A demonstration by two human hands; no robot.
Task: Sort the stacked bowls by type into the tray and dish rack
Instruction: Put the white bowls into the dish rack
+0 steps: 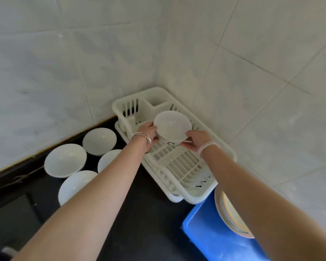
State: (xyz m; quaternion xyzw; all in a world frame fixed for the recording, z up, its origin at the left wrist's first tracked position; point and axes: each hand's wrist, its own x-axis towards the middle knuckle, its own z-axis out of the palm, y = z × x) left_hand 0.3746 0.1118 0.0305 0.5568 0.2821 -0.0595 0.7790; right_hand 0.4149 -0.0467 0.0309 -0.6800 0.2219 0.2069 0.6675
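Observation:
Both hands hold a white bowl [172, 126] with a dark rim band over the far end of the white plastic dish rack [179, 164]. My left hand [148, 133] grips its left rim and my right hand [196, 140] grips its right rim. A second bowl seems nested right under it. Several plain white bowls [65, 160] sit upright on the black counter to the left of the rack. A blue tray [213, 234] at the lower right carries a stack of cream bowls [229, 215], partly hidden by my right forearm.
The rack sits in a corner of white tiled walls [252, 63], with a slotted cutlery compartment [130, 108] at its far end. The black counter [149, 213] stretches between the loose bowls and the blue tray.

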